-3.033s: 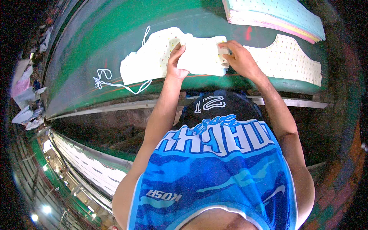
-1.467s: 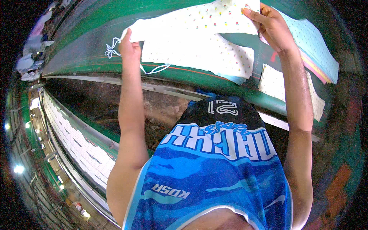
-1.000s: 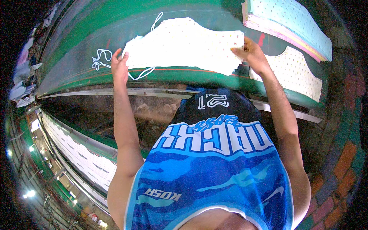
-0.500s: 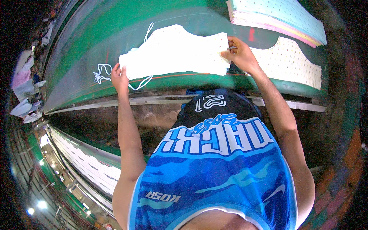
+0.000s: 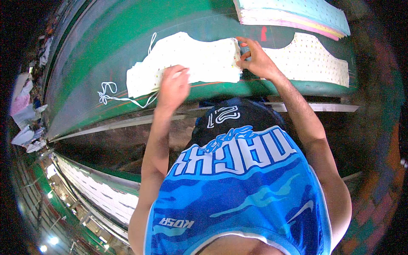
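A stack of white fabric pieces (image 5: 199,55) with small coloured dots and a curved cut-out lies on the green table. My left hand (image 5: 173,87), blurred by motion, is over the near edge of the stack; its fingers look bent. My right hand (image 5: 260,61) is at the stack's right end, fingers spread, with fingertips and thumb against the edge. A white cord (image 5: 127,99) runs from a small tangle on the left to the near edge of the stack. A cord loop (image 5: 151,41) sticks out at the far side, so part of the cord seems hidden beneath.
Another dotted white fabric stack (image 5: 316,59) lies to the right. Beyond it is a thicker stack of light blue, pink and yellow pieces (image 5: 293,15). The green table (image 5: 97,46) ends in a pale near edge (image 5: 114,122). Crumpled scraps (image 5: 29,114) hang at the far left.
My left hand has moved right, from the stack's left end to its near edge. The near cord has been drawn out straighter. My right hand stays at the right end, its thumb shifted to the edge.
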`<state>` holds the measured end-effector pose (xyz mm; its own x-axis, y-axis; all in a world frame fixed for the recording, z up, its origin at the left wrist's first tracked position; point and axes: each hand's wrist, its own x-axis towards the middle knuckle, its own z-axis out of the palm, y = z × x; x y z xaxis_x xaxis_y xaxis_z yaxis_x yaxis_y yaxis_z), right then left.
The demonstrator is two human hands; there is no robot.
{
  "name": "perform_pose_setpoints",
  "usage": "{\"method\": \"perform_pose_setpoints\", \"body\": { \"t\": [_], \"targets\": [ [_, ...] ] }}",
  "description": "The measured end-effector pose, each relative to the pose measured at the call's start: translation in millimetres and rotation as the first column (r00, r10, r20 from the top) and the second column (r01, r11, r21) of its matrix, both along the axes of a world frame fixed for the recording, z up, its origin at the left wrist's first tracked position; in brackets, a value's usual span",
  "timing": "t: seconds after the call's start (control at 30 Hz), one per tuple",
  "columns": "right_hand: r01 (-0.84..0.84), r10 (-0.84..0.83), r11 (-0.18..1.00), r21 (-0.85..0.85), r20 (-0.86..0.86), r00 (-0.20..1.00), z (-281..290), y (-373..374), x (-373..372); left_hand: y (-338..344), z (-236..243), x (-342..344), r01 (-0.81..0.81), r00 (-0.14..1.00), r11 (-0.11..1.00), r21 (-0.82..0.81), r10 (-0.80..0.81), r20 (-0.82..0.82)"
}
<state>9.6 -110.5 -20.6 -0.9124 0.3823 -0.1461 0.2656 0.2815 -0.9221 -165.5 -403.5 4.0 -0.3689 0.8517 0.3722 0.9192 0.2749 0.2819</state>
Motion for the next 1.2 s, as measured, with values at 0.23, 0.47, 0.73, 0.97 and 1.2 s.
{"method": "perform_pose_setpoints", "body": {
  "t": [0.23, 0.47, 0.73, 0.97, 1.2],
  "targets": [
    [0.042, -0.045, 0.955, -0.294, -0.005, 0.999, -0.2, 4.8, 0.3, 86.8, -3.5, 36.4, 0.327, 0.939, 0.945, -0.024, -0.322, 0.122],
    [-0.034, 0.035, 0.955, -0.294, -0.001, 0.999, -9.6, 0.5, 13.8, 84.2, -2.9, 24.3, 0.343, 0.919, 0.939, -0.015, -0.332, 0.214],
    [0.085, -0.087, 0.956, -0.282, 0.006, 0.996, -17.9, 4.0, 28.9, 92.4, -13.3, 25.6, 0.204, 0.943, 0.978, 0.034, -0.205, 0.261],
    [0.09, -0.082, 0.985, -0.145, 0.063, 0.995, -19.6, -5.7, 34.2, 98.4, -13.3, 25.3, 0.234, 0.942, 0.972, 0.007, -0.229, 0.245],
    [-0.023, 0.022, 0.997, 0.072, 0.022, 1.0, 6.7, -9.8, 28.4, 102.3, -10.7, 15.4, 0.204, 0.927, 0.978, -0.033, -0.182, 0.329]
  ]
}}
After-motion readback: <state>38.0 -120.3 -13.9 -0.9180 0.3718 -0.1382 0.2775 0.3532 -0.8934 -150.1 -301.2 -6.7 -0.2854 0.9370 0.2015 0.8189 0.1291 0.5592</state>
